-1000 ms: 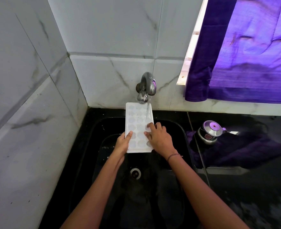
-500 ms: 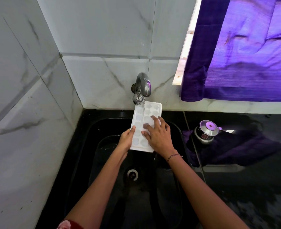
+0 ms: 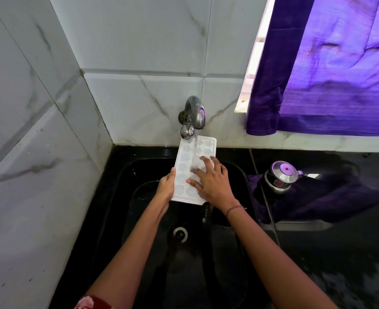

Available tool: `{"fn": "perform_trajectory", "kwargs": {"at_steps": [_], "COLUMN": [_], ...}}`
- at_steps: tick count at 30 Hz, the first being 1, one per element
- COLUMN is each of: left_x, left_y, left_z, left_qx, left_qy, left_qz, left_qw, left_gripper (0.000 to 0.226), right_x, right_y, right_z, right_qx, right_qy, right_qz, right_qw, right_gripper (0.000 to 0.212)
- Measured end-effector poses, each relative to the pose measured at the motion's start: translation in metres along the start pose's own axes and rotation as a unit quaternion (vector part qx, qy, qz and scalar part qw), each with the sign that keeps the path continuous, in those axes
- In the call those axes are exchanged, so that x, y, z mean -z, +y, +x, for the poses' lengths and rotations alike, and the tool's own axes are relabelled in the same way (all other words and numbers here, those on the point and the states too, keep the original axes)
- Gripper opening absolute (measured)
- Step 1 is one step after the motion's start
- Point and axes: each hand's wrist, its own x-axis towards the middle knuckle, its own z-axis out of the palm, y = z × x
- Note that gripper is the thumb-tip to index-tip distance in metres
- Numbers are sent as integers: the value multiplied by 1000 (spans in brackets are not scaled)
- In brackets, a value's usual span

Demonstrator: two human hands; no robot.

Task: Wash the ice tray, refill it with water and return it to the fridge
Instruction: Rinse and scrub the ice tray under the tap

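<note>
Person is holding the ice tray point(image 3: 189, 166) over the black sink point(image 3: 121, 197), far end right under the tap point(image 3: 191, 118). Water is running from the tap onto the tray's upper cells and draining off the near edge into the sink. Tray is lying roughly flat, long axis pointing away from the person, tilted slightly right at the far end.

Left hand point(image 3: 166, 188) is gripping the tray's left edge near the near corner, thumb on top, fingers clenched around the rim underneath. Right hand point(image 3: 213, 181) is lying on top of the tray, fingers point(image 3: 206, 162) spread flat, released, pressing on the wet cells and not grasping anything. A thin band point(image 3: 234, 209) is sitting on the right wrist.

Drain point(image 3: 180, 234) is showing below the tray, between the forearms. A steel pot point(image 3: 281, 177) is standing on the dark, wet bench point(image 3: 340, 253) right of the sink. A purple curtain point(image 3: 329, 74) is hanging over the window above it. White marble tiles point(image 3: 139, 52) are covering the corner walls.
</note>
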Motion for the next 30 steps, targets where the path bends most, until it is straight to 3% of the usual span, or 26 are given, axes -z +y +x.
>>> {"fn": "perform_trajectory", "kwargs": {"at_steps": [5,11,15,18,23,30], "left_x": [-2,-9,-10,-11,-11,-5], "left_y": [0,3,-3,-4,-6,-5], "left_z": [2,-1,-1,-1,-2,1], "left_qx": [3,-2,2,-4,-7,-38], "left_qy": [-39,-62,-68,-61,-54,-36], "left_qz": [26,33,46,29,7,22], "left_qw": [999,998,997,998,999,998], "left_gripper": [48,42,46,44,39,37], "right_x": [4,2,2,-2,-5,-28], "right_y": [-2,0,2,-1,-5,-21], "right_z": [3,0,1,0,1,-12], "right_qx": [15,10,9,15,29,99], "right_qy": [56,10,45,19,33,-17], "right_qz": [16,9,8,8,0,36], "right_qw": [998,1000,999,1000,999,994], "right_gripper": [67,67,63,61,73,82]}}
